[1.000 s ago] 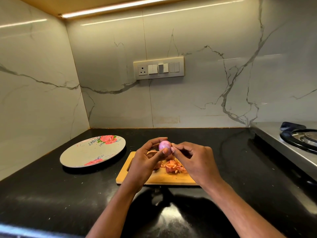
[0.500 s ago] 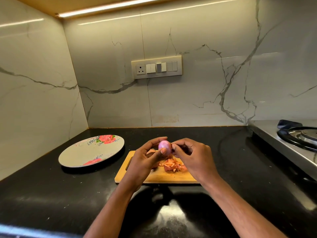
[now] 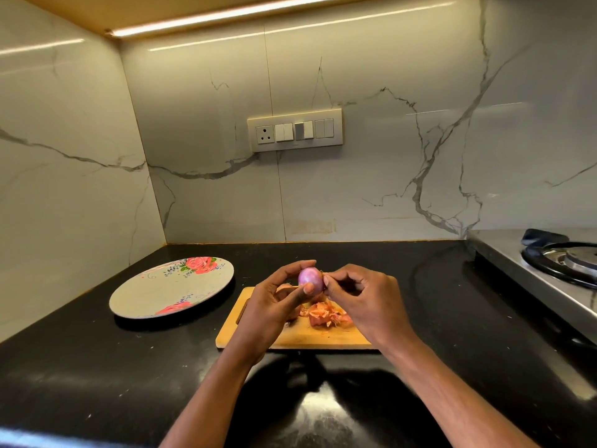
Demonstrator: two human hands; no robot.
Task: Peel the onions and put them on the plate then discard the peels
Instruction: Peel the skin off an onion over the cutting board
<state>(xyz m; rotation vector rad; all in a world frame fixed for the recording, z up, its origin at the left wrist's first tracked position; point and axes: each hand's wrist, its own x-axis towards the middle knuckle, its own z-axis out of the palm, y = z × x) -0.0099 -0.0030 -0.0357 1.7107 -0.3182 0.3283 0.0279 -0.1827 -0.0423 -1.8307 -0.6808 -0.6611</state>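
Onion: the onion (image 3: 310, 279) is being held up in the air between the two hands, above the board; compared with a second ago it is sitting at much the same height and its purple flesh is showing almost bare.
Left hand: the left hand (image 3: 274, 305) is gripping the onion between thumb and fingertips, as it was a second ago.
Right hand: the right hand (image 3: 365, 299) is pinching at the onion's right side with curled fingers, seemingly picking off a last scrap of skin.
Meaning: peeling of this onion is looking nearly finished; the trip to the plate is coming next, I judge.
Peels: the peels (image 3: 326, 315) are lying in a heap on the board (image 3: 307, 337), under and between the hands.
Plate: the plate (image 3: 155, 295) is sitting on the counter (image 3: 97, 367) left of the left hand, holding no onion.
Stove: a stove (image 3: 549, 266) is standing well right of the right hand.
Obstacles: nothing is lying between the hands and the plate.
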